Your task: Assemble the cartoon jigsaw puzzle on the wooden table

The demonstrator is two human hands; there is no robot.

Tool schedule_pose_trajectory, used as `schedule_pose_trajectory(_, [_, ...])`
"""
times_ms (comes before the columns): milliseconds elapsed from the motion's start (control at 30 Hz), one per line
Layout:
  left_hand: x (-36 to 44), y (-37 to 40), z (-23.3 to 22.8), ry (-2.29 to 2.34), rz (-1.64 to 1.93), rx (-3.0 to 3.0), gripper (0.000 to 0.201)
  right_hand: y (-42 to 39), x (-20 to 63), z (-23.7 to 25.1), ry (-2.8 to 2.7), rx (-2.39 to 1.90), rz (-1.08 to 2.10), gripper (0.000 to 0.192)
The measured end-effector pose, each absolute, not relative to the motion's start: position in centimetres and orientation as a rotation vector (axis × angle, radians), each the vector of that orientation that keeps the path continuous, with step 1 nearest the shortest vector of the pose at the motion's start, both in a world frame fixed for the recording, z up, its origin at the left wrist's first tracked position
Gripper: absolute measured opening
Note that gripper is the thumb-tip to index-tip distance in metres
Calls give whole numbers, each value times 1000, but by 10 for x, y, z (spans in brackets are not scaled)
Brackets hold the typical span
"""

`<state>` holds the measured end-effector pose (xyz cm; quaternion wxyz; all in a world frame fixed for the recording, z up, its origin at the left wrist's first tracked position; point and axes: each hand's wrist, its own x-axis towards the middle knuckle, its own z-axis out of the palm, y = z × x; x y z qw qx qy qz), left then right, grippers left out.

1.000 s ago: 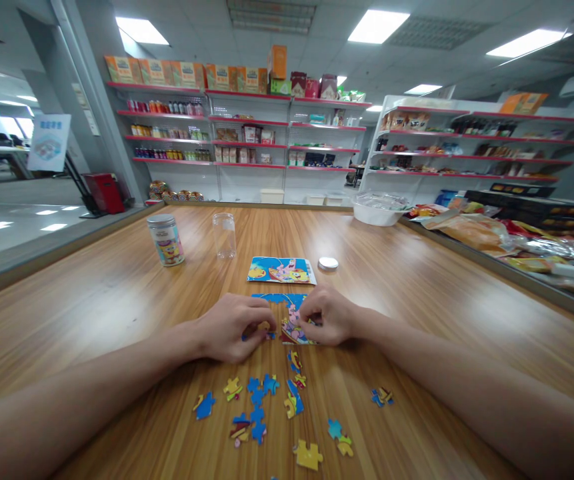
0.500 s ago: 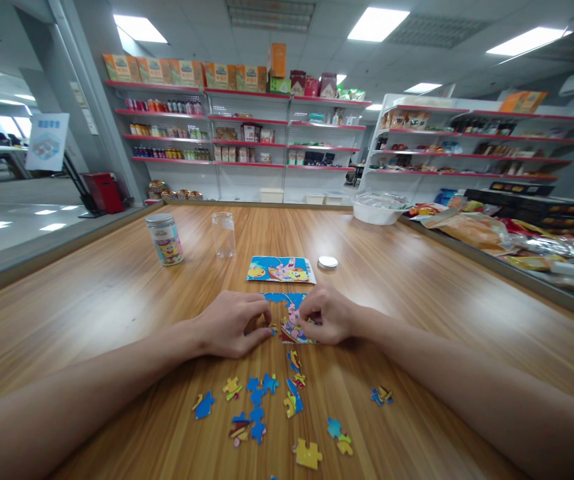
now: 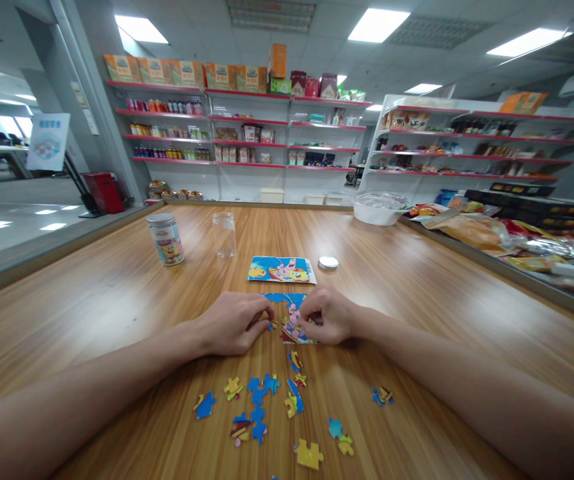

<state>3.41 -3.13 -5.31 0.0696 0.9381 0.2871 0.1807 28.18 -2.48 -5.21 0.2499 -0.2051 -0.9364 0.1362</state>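
A partly assembled jigsaw puzzle [image 3: 293,327] lies flat on the table, showing blue sky and a pink cartoon figure. My left hand [image 3: 239,322] is at its left side, thumb and fingers pinched on a small puzzle piece [image 3: 272,325] that they mostly hide. Over the puzzle's right part, my right hand [image 3: 327,315] is closed, with curled fingertips pressed on the assembled pieces and covering some of them. Just beyond lies a picture card [image 3: 281,269] with the cartoon scene. Nearer me are loose blue puzzle pieces [image 3: 257,413] and a yellow puzzle piece [image 3: 309,454].
Behind my left hand stand a printed can [image 3: 165,241] and a clear jar [image 3: 225,236]. A round silver lid [image 3: 328,263] lies right of the card. A white basin [image 3: 377,209] sits at the far edge, and packaged snacks [image 3: 481,230] fill the right side.
My left hand has shifted slightly to the right and away from me, its fingers drawn closer over the small piece. My right hand stays in place on the puzzle.
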Motion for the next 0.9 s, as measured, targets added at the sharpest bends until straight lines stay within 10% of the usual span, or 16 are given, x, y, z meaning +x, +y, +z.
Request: schedule_pose_trajectory(900, [36,-30,-57,1003,588,2758,15,-24,281,-53,-2527,-529,433,29])
